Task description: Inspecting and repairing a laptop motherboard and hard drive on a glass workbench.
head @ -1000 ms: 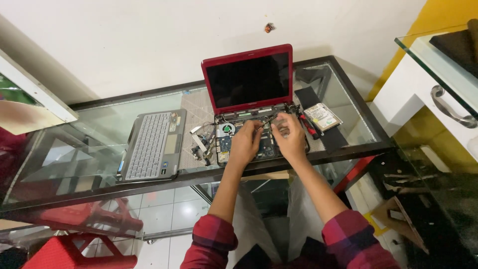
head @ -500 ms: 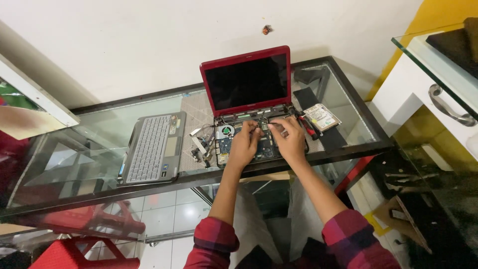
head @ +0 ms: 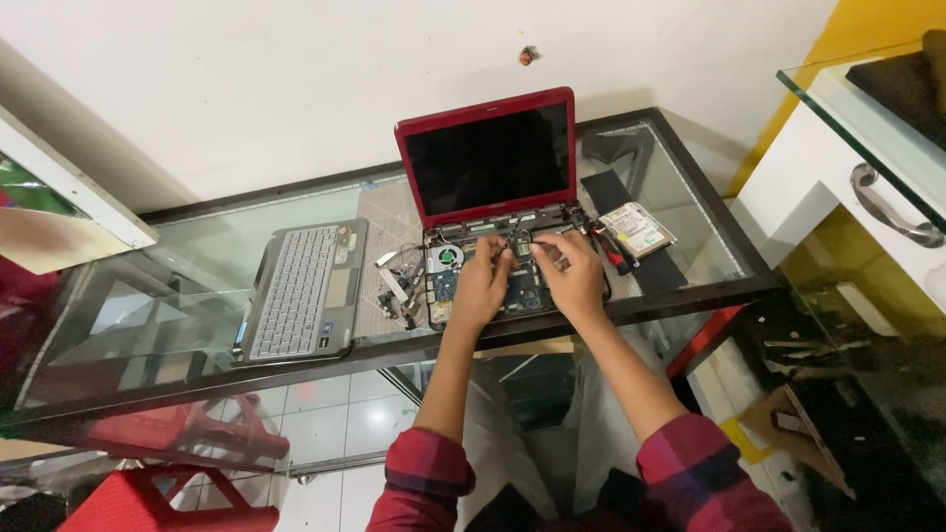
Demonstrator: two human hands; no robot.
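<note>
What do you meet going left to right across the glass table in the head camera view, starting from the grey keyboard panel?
Grey keyboard panel → loose cables and small parts → left hand on the opened red laptop → right hand → bare hard drive → white cabinet with a metal handle.

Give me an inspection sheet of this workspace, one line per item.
Surface: glass table with a dark frame, against a white wall.
Job's things: red laptop, screen upright and dark, base open with the circuit board and fan exposed.
Clutter: grey keyboard panel lying left of the laptop; hard drive and a red-handled tool to the right.
Grippers: left hand and right hand both rest on the open base; whether they grip anything cannot be told.
Cables: loose ribbon cables and small parts beside the base.
Surroundings: white cabinet with a metal handle at right; red stool below.
</note>
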